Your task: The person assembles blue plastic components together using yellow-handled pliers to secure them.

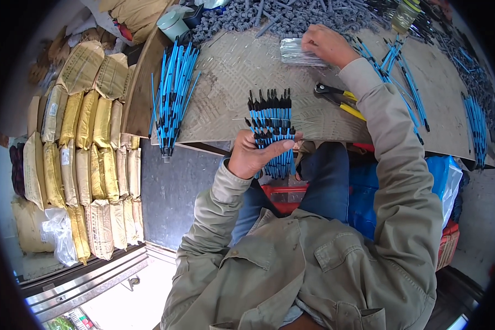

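Note:
My left hand (257, 155) is wrapped round a thick bundle of blue rods with black tips (270, 113), held upright just off the table's front edge, thumb across its front. A thin pale wire lies crosswise over the bundle. Farther away, my right hand (325, 45) has its fingers closed together at the right end of a flat pile of thin silvery wire pieces (298, 53). Whether it grips a piece of wire is hidden from view. Between the hands, a pair of pliers (338, 99) with yellow handles rests on the table.
Blue rods lie in a heap (174, 93) at the table's left edge; more rods (404, 82) lie on the right. Grey plastic parts (291, 16) cover the far side. A jar (406, 15) and a light-green cup (172, 25) stand there. Yellow-brown packages (93, 143) are stacked at left.

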A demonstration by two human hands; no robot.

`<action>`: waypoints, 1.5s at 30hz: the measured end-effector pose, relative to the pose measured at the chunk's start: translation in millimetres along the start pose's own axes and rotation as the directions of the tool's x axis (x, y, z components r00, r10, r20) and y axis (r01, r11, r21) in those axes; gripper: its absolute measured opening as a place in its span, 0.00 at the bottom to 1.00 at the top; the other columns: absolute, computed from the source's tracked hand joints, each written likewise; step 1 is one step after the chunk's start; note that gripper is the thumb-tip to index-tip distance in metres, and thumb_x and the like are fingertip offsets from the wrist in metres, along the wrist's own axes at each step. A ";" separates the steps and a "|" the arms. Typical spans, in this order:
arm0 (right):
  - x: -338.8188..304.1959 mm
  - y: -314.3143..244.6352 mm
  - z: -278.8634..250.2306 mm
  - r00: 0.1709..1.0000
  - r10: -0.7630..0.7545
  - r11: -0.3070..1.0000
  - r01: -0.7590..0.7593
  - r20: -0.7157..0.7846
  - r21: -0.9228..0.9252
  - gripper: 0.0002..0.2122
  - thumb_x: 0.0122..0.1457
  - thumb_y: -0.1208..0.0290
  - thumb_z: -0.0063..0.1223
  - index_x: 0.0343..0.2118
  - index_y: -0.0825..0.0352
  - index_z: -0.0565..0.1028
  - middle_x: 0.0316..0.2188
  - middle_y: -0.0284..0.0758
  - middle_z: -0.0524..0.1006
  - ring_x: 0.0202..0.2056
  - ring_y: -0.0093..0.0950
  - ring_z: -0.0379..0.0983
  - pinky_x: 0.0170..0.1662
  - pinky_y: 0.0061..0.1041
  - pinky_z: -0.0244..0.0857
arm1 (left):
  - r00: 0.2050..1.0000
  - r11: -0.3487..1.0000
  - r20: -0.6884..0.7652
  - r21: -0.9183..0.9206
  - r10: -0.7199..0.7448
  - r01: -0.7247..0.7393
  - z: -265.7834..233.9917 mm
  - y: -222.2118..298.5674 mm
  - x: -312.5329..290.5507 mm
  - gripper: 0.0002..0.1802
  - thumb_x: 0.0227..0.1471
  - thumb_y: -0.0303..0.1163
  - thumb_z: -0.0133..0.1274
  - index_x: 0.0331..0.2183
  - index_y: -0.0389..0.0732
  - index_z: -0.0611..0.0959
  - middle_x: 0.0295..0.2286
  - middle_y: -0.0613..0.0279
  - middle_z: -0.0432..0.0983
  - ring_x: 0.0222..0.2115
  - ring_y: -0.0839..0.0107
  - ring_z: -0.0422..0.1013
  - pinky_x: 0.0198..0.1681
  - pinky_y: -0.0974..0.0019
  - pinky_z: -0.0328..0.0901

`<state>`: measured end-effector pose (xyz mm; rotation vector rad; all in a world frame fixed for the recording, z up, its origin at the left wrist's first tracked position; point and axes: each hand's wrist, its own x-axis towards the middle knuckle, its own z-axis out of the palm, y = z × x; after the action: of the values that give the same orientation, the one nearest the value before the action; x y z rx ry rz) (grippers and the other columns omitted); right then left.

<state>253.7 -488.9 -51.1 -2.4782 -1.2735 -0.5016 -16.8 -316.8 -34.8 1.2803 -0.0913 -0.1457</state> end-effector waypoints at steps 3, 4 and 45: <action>-1.0 -2.3 0.1 1.000 0.002 1.000 -0.002 0.027 0.021 0.04 0.47 0.69 0.50 0.23 0.64 0.71 0.26 0.36 0.69 0.35 0.36 0.67 0.38 0.32 0.61 | 1.000 1.000 0.000 0.004 0.004 -0.004 -0.5 1.1 1.2 0.07 0.46 0.20 0.54 0.32 0.32 0.81 0.31 0.56 0.78 0.35 0.74 0.73 0.39 0.70 0.68; -1.0 -4.0 0.3 0.999 -0.005 1.000 0.005 0.042 0.012 0.04 0.48 0.70 0.50 0.23 0.64 0.71 0.26 0.36 0.69 0.35 0.36 0.67 0.38 0.32 0.61 | 1.000 1.000 -0.006 0.021 0.005 -0.005 -0.3 0.1 0.8 0.07 0.46 0.20 0.54 0.32 0.32 0.81 0.31 0.56 0.78 0.34 0.74 0.73 0.38 0.70 0.68; -75.6 -150.6 -91.9 0.944 -0.026 0.993 0.062 -0.329 0.097 0.13 0.42 0.78 0.55 0.33 0.56 0.77 0.22 0.30 0.65 0.18 0.25 0.66 0.19 0.22 0.59 | 0.999 1.000 -0.034 0.022 -0.012 0.013 -0.7 2.4 1.0 0.07 0.47 0.21 0.54 0.33 0.31 0.80 0.31 0.56 0.78 0.33 0.73 0.73 0.38 0.71 0.68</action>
<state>73.5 -497.9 14.3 -2.1698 -1.1885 -0.7972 -15.6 -315.6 -32.7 1.3056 -0.0562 -0.1345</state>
